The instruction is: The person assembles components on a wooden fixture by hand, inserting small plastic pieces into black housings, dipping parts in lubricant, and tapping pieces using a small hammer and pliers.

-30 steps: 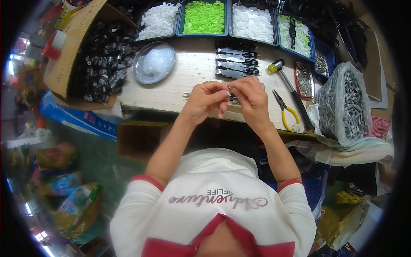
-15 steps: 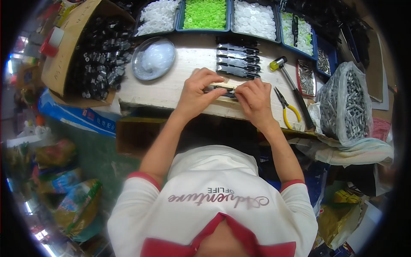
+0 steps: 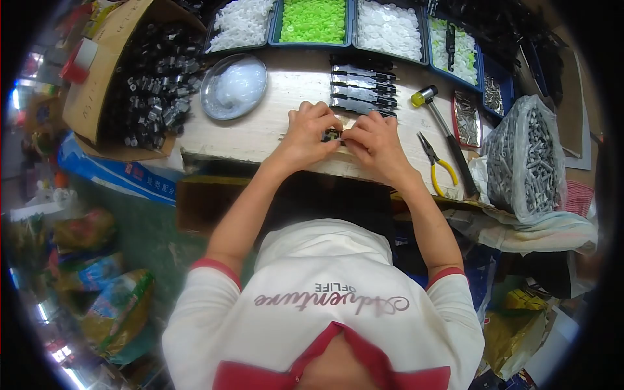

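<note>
Fingers [image 3: 359,134] around part [image 3: 333,134], "Adventure" on shirt [image 3: 331,279]

Single head view: wide, facing steeply down, shirt [image 3: 331,276] close, workbench [image 3: 292,84] beyond.

"What sits at centre frame, between left hand [image 3: 311,140] and right hand [image 3: 377,144]?"

"A small part [image 3: 333,135], mostly hidden by their grip, its shape impossible to make out."

"And the upper edge?"

"It crops the carton [image 3: 97,84], upper left, and the bins [image 3: 311,44], top centre."

"Lower left?"

"Bags [image 3: 120,312], their print too blurred to read. The bottom edge cuts off the shirt [image 3: 325,273]."
</note>
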The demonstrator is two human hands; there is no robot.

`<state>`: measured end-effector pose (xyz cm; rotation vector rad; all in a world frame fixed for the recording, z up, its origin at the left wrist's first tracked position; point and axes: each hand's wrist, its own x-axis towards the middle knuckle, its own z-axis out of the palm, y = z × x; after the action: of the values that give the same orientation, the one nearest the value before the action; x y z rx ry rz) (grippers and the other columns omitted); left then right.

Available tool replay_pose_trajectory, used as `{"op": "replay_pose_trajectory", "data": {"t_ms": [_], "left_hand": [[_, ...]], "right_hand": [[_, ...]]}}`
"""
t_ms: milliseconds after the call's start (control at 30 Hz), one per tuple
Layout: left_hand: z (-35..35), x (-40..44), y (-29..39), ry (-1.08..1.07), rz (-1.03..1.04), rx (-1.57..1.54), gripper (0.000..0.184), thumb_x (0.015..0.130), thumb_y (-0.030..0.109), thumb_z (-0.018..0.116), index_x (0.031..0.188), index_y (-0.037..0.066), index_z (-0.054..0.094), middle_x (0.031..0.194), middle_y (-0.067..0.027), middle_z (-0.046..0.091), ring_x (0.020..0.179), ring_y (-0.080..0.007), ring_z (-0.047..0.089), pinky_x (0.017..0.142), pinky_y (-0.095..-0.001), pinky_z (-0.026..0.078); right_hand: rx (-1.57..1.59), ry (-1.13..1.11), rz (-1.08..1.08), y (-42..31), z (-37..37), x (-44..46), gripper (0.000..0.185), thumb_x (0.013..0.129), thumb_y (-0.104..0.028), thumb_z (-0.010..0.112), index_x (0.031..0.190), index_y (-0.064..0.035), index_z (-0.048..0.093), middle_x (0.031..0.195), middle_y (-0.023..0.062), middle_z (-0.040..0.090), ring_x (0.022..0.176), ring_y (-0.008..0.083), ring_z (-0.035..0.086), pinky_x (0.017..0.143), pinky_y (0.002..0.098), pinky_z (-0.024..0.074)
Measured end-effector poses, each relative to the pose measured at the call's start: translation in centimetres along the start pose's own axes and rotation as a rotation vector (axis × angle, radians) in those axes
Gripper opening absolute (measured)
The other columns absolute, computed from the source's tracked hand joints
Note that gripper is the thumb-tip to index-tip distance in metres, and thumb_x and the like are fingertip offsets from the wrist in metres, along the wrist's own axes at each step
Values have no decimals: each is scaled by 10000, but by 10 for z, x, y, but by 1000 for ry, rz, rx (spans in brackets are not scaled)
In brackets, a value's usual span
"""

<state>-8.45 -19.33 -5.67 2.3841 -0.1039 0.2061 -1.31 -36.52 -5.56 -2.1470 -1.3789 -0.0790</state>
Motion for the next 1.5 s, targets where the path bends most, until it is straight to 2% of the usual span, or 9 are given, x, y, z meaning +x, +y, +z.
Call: {"op": "replay_pose_trajectory", "data": {"t_ms": [267,467,700,767,1167,1333,1400,1467,1500], "left_hand": [[-15,17,14,-236,-4,204,183,627,103,686,792,90,607,853,-25,524,870,-220,466,810,-346,311],[-13,13,13,-179,-45,142,176,630,96,687,794,81,626,880,-35,543,895,-218,478,820,-347,310],[-12,13,17,-162,-24,151,191,616,79,700,793,60,629,896,-36,551,905,-215,484,843,-331,313],[-14,16,17,-239,-90,123,200,612,72,703,796,54,628,910,-34,551,914,-214,485,867,-332,312],[-12,18,13,-235,-205,-10,202,620,88,698,802,76,612,890,-47,537,934,-243,480,894,-366,308],[-21,26,32,-338,-150,250,246,616,152,727,833,87,632,905,-63,547,950,-260,472,837,-371,308],[-19,44,44,-380,-105,319,262,615,173,736,843,88,638,902,-69,547,949,-264,470,818,-366,307],[-18,65,57,-311,63,236,278,625,206,741,855,84,643,885,-72,538,920,-265,467,802,-357,305],[-12,83,62,-274,166,247,247,652,214,725,843,83,640,885,-72,536,915,-266,466,787,-362,306]], "right_hand": [[78,183,174,24,-37,-22,81,754,-56,617,829,-82,628,777,11,548,783,174,495,714,310,291],[33,293,342,41,-69,-48,80,755,-46,617,834,-37,628,768,50,556,762,181,525,716,298,341],[30,293,267,36,-57,-48,71,765,-58,613,831,-37,628,753,45,556,744,194,523,711,300,337],[26,302,269,36,-57,-49,72,765,-60,614,832,-38,628,752,41,557,741,194,522,712,301,336],[-34,326,345,43,-73,-71,75,780,-78,600,841,-43,628,788,50,557,797,203,514,739,308,327],[-48,360,394,53,-82,-81,76,775,-73,600,837,-37,623,788,56,551,818,212,510,762,319,329],[-108,389,385,64,-88,-85,75,772,-69,601,830,-27,623,790,68,558,786,226,527,718,322,363],[-111,406,462,81,-88,-91,89,766,-69,606,836,-16,626,785,90,563,727,252,542,657,333,396],[-79,433,505,90,-88,-92,71,746,-68,601,812,-44,612,781,106,551,729,308,532,659,410,405]]}}
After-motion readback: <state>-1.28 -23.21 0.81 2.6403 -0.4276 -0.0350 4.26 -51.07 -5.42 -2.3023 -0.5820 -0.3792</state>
